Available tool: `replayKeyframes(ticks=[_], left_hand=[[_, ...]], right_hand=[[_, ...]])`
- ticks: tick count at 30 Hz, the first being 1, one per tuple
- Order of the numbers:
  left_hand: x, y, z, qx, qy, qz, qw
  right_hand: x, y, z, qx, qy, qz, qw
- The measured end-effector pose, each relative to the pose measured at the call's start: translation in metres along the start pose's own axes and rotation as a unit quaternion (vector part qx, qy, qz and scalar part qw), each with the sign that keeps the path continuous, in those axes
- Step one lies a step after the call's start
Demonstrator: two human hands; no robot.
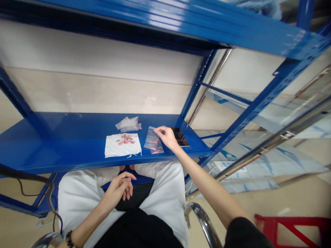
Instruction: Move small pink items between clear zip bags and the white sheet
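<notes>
My right hand (166, 135) reaches over the blue shelf, thumb and fingers pinched on the top edge of a small clear zip bag (152, 141) that has small pink pieces in it. Just below, another bag with pink pieces (157, 150) partly overlaps it. To their left lies a white cloth (113, 147), with a small heap of pink pieces (125, 139) on top. Behind the cloth are several clear zip bags (128, 124) in a loose pile. My left hand (120, 187) hangs over my lap, fingers loosely bent and apart, holding nothing.
A dark flat tablet or phone (179, 137) lies right of my right hand. The blue shelf (67, 139) ends in front of my knees, with an upper shelf beam (162, 15) overhead. A red stool (294, 237) stands at the lower right; a cable (51, 191) hangs at the left.
</notes>
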State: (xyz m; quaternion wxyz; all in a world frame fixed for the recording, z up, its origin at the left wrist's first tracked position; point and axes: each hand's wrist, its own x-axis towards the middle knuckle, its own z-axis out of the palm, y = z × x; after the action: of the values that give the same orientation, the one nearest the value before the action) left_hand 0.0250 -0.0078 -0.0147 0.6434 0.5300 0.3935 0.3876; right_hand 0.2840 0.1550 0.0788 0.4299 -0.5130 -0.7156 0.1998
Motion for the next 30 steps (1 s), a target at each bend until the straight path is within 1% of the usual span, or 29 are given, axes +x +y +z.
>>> replayKeyframes(ticks=[1, 3, 6, 7, 9, 12, 15, 17, 20, 23, 25, 28, 30], left_hand=[[0.0, 0.001, 0.0, -0.003, 0.001, 0.0, 1.0], [-0.002, 0.006, 0.001, -0.013, 0.006, 0.009, 1.0], [-0.006, 0.017, 0.004, -0.04, 0.015, 0.034, 0.999], [-0.007, 0.02, 0.006, -0.055, 0.017, 0.04, 0.998], [-0.01, 0.022, 0.009, -0.098, 0.027, 0.044, 0.994], [-0.012, 0.019, 0.009, -0.145, 0.07, 0.035, 0.986], [-0.009, 0.013, 0.005, -0.138, 0.123, 0.01, 0.983], [-0.006, 0.01, 0.002, -0.124, 0.136, -0.005, 0.983], [-0.002, 0.008, -0.002, -0.111, 0.135, -0.014, 0.985], [-0.001, 0.007, -0.003, -0.123, 0.136, -0.032, 0.983], [-0.002, 0.006, -0.005, -0.131, 0.149, -0.053, 0.979], [-0.002, 0.006, -0.008, -0.107, 0.202, -0.069, 0.971], [-0.002, 0.006, -0.01, -0.05, 0.25, -0.038, 0.966]], right_hand=[[-0.007, -0.011, 0.0, 0.058, 0.009, 0.011, 0.998], [-0.028, -0.035, 0.004, 0.181, 0.002, 0.037, 0.983], [-0.072, -0.069, 0.018, 0.322, -0.054, 0.106, 0.939], [-0.088, -0.076, 0.024, 0.352, -0.084, 0.13, 0.923], [-0.115, -0.084, 0.038, 0.393, -0.121, 0.166, 0.896], [-0.144, -0.078, 0.058, 0.416, -0.134, 0.204, 0.876], [-0.158, -0.062, 0.073, 0.427, -0.136, 0.25, 0.858], [-0.162, -0.053, 0.078, 0.434, -0.139, 0.281, 0.845], [-0.162, -0.045, 0.079, 0.443, -0.127, 0.303, 0.834], [-0.157, -0.04, 0.077, 0.441, -0.141, 0.319, 0.827], [-0.155, -0.036, 0.077, 0.43, -0.16, 0.33, 0.825], [-0.155, -0.032, 0.079, 0.411, -0.164, 0.326, 0.835], [-0.155, -0.031, 0.079, 0.396, -0.163, 0.314, 0.847]])
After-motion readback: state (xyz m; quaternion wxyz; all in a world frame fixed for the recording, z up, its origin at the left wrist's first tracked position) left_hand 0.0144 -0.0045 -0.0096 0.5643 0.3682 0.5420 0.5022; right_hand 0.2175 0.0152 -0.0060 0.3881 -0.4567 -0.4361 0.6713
